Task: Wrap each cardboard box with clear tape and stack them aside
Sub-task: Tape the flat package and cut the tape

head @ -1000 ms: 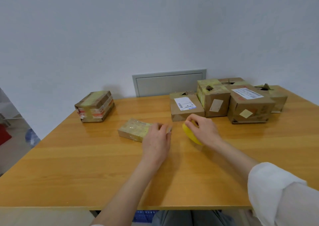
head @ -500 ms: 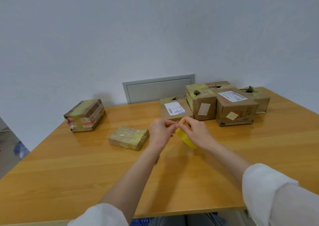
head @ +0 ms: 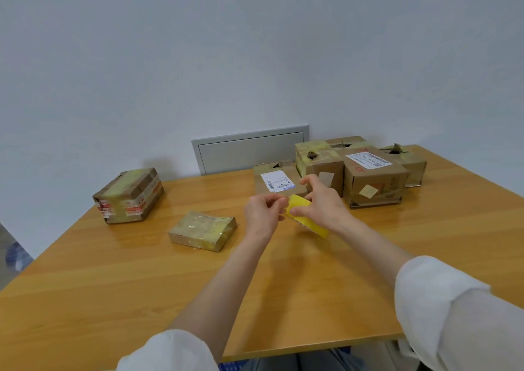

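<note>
A yellowish roll of tape (head: 307, 217) is held above the wooden table (head: 119, 285). My right hand (head: 323, 206) grips the roll, thumb on its outer face. My left hand (head: 262, 214) pinches at the roll's upper left edge. A flat, tape-wrapped box (head: 202, 230) lies on the table to the left of my hands. A taped box with red-and-white strips (head: 129, 196) sits at the far left. Several cardboard boxes (head: 371, 180) cluster at the back right, one with a white label (head: 276, 182) just behind my hands.
A grey wall panel (head: 249, 149) sits behind the table's far edge, below a plain wall. The table's near edge runs just above my sleeves. Floor shows past the table's left edge.
My left hand left the flat box and came to the tape roll. Both hands lifted the roll off the table; the view tilted up slightly.
</note>
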A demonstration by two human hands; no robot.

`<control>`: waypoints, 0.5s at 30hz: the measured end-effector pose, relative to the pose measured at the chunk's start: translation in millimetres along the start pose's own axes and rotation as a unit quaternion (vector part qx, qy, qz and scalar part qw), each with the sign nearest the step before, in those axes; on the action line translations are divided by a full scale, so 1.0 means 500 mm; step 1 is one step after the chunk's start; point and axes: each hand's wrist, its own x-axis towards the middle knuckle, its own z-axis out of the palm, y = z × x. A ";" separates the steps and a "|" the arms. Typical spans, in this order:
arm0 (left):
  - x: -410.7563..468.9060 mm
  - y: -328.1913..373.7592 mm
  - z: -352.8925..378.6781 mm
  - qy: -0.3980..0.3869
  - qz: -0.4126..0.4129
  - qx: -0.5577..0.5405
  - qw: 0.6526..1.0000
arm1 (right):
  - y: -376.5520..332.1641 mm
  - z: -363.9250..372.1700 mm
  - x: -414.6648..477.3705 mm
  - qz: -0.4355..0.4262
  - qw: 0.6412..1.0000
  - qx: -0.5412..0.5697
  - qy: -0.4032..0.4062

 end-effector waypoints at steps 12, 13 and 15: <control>0.016 -0.044 0.001 -0.063 0.032 0.154 0.986 | 0.050 0.002 -0.023 -0.099 0.957 -0.273 0.020; 0.019 -0.051 -0.016 -0.050 0.034 0.182 0.981 | 0.058 0.008 -0.025 -0.092 0.950 -0.298 0.007; 0.028 -0.060 -0.055 -0.026 0.048 0.231 0.971 | 0.064 0.017 -0.026 -0.068 0.938 -0.338 -0.031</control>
